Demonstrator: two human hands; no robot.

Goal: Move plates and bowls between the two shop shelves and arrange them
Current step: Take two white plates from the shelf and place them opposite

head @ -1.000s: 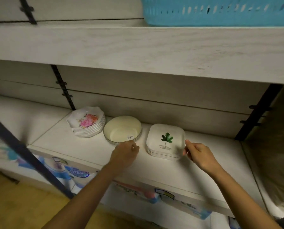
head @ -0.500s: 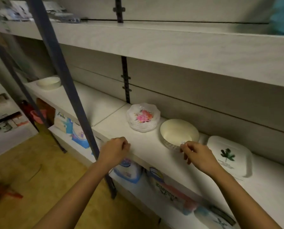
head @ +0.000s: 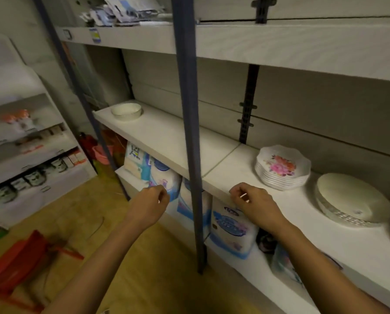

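Both of your hands hang loosely curled and hold nothing: your left hand (head: pixel 151 200) floats off the front of the shelf, and your right hand (head: pixel 253 202) sits over the front edge of the white shelf board (head: pixel 167 137). One blue-grey metal post (head: pixel 187 132) stands upright between them.

Beyond and to the right of your right hand sits one stack of flowered plates (head: pixel 282 166). They are white and glossy, with scalloped rims and a pink and orange bloom printed on the top one. Several rims show down the side, but the blur keeps you from an exact count. Further right of that hand, just beside the stack, lies one cream bowl (head: pixel 352 198), round and smooth, with a clear ribbed band under its rim; whether that band is a second piece you cannot tell.

Well beyond your left hand, at the far end of the same board, stands one pale bowl (head: pixel 126 109), round and shallow with a thin dark line at its rim. That makes two bowls and one plate stack in sight.

Below both hands, soft blue and white plastic packs (head: pixel 230 225) stand side by side on the lower shelf. Down to the left of your left hand, something red (head: pixel 15 257) lies on the yellow-brown floor.
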